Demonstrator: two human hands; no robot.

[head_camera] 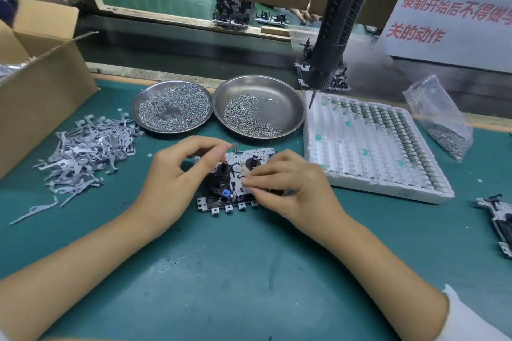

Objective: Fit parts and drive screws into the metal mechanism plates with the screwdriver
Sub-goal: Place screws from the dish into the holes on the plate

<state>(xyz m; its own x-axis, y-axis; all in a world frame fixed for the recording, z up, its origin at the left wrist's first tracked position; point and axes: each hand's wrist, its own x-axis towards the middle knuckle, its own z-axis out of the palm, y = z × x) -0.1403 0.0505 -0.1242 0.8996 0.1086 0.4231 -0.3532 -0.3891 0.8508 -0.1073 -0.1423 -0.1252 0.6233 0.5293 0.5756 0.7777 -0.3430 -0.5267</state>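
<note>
A metal mechanism plate (pixel 235 196) with black and blue parts lies on the green mat in front of me. My left hand (pixel 177 174) hovers over its left side, thumb and forefinger curled together above a black post. My right hand (pixel 288 183) covers the plate's right side and pinches a small white part against it. The black electric screwdriver (pixel 332 41) hangs above the bench at the back right, tip down, with no hand on it.
Two steel dishes of screws (pixel 173 106) (pixel 259 106) stand behind the plate. A pile of grey metal levers (pixel 83 152) lies left, beside a cardboard box (pixel 41 86). A white foam tray (pixel 371 147) of parts and a screw bag (pixel 440 122) are right. Another mechanism (pixel 498 224) sits at the right edge.
</note>
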